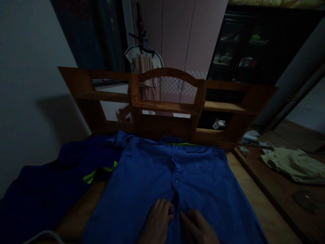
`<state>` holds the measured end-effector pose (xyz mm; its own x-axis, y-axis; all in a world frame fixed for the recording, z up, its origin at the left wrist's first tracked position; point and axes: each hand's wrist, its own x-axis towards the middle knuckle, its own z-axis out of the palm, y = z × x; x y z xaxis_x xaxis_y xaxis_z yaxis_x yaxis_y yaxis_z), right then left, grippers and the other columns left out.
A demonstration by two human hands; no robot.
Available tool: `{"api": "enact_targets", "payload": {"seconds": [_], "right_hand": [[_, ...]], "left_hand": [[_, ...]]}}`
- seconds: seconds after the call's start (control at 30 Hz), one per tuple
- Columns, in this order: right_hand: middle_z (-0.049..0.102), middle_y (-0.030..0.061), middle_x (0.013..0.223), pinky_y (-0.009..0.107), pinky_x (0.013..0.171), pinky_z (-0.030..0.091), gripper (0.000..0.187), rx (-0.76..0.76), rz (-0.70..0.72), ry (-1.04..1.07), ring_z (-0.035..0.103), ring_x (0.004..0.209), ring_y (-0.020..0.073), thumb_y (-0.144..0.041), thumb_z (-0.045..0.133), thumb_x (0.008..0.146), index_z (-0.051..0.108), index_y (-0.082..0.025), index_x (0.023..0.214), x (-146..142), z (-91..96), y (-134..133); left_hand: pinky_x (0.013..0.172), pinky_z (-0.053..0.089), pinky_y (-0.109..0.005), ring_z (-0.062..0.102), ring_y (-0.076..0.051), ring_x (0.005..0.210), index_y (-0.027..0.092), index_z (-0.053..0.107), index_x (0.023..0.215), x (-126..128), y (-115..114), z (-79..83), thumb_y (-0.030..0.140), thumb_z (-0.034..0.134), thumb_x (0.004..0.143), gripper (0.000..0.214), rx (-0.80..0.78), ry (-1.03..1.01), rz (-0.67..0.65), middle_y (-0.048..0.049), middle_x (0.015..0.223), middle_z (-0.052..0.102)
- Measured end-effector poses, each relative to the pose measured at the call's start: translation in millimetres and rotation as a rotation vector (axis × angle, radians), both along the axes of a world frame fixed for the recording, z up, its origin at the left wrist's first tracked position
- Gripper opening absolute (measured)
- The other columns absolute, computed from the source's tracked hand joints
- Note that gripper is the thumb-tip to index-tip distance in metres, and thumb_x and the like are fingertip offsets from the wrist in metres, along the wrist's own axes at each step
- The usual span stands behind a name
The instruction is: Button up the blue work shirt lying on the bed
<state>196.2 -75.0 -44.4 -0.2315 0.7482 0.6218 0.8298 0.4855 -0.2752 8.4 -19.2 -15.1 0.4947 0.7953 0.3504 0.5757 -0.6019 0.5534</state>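
1. Brown wooden shelf unit with a curved top, right across the middle.
2. Tall pink wardrobe behind it.
3. White top with dark edges, hung on a dark coat rack.
4. Black cabinet with glass doors, right of the pink one.
5. Crumpled pale cloth, far right.
6. Bent white cord, bottom left.

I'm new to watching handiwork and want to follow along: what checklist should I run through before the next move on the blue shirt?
1. Blue shirt spread with its front up: ok.
2. Left hand beside the shirt's front opening: ok.
3. Right hand on the opposite side of that opening: ok.
4. Cloth pinched firmly between fingertips: cannot tell, too dark.
5. Button above the hands fastened: cannot tell; it shows, but its buttonhole doesn't read clearly.
6. Dark blue garment apart from the shirt: not ok, they meet near the shirt's far-left corner.
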Motion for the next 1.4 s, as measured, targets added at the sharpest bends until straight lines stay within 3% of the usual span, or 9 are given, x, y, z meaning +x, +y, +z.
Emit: {"api": "enact_targets", "payload": {"seconds": [0.1, 0.2, 0.33, 0.67, 0.83, 1.1, 1.4], "right_hand": [[0.058, 0.0087, 0.096, 0.026, 0.075, 0.052, 0.041, -0.091, 0.086, 0.153, 0.061, 0.086, 0.0168, -0.021, 0.042, 0.092, 0.053, -0.029, 0.131, -3, 24.4, -2], [0.057, 0.0068, 0.096, 0.024, 0.078, 0.050, 0.035, -0.230, 0.178, 0.286, 0.060, 0.089, 0.0156, -0.023, 0.043, 0.093, 0.058, -0.028, 0.125, -8, 51.5, -6], [0.059, 0.0056, 0.097, 0.024, 0.078, 0.048, 0.031, -0.289, 0.222, 0.403, 0.060, 0.089, 0.0154, -0.026, 0.045, 0.094, 0.062, -0.028, 0.119, -14, 66.8, -10], [0.062, 0.0040, 0.089, 0.024, 0.074, 0.046, 0.018, -0.225, 0.175, 0.448, 0.061, 0.084, 0.0163, -0.023, 0.050, 0.090, 0.068, -0.023, 0.095, -24, 73.1, -1], [0.062, 0.0032, 0.084, 0.024, 0.072, 0.045, 0.014, -0.212, 0.121, 0.456, 0.060, 0.080, 0.0157, -0.024, 0.053, 0.089, 0.065, -0.020, 0.083, -24, 77.6, 8], [0.064, 0.0017, 0.082, 0.023, 0.068, 0.043, 0.012, -0.242, 0.062, 0.484, 0.060, 0.075, 0.0152, -0.028, 0.055, 0.088, 0.063, -0.019, 0.086, -22, 65.2, 16], [0.066, 0.0020, 0.079, 0.024, 0.066, 0.044, 0.021, -0.338, 0.037, 0.610, 0.061, 0.073, 0.0158, -0.037, 0.059, 0.084, 0.064, -0.017, 0.086, -18, 54.9, 25]], "left_hand": [[0.083, 0.042, -0.036, 0.054, -0.021, 0.090, 0.019, 0.053, 0.086, 6, 7, -1.1, 0.012, 0.039, 0.087, 0.015, 0.007, -0.131, 0.075, -0.0062, 0.092, 0.058], [0.081, 0.044, -0.034, 0.056, -0.020, 0.088, 0.020, 0.052, 0.089, 9, 5, 8.6, 0.016, 0.036, 0.089, 0.016, -0.027, -0.244, 0.093, -0.0064, 0.091, 0.058], [0.083, 0.044, -0.032, 0.058, -0.018, 0.092, 0.021, 0.053, 0.093, 9, -7, 17.6, 0.017, 0.030, 0.091, 0.023, -0.096, -0.309, 0.054, -0.0068, 0.096, 0.059], [0.081, 0.046, -0.029, 0.063, -0.017, 0.090, 0.022, 0.052, 0.097, 8, -11, 16.4, 0.019, 0.032, 0.091, 0.021, -0.204, -0.343, 0.068, -0.0054, 0.096, 0.066], [0.081, 0.048, -0.030, 0.065, -0.017, 0.089, 0.023, 0.055, 0.093, 16, -16, 17.7, 0.023, 0.034, 0.091, 0.020, -0.164, -0.437, 0.135, -0.0048, 0.095, 0.067], [0.080, 0.054, -0.027, 0.067, -0.016, 0.089, 0.021, 0.060, 0.091, 22, -2, 4.7, 0.018, 0.047, 0.083, 0.016, -0.202, -0.625, 0.093, -0.0039, 0.096, 0.069], [0.074, 0.054, -0.022, 0.069, -0.015, 0.082, 0.018, 0.065, 0.092, 19, 3, 2.8, 0.014, 0.052, 0.077, 0.020, -0.335, -0.643, 0.032, -0.0046, 0.091, 0.072]]}}
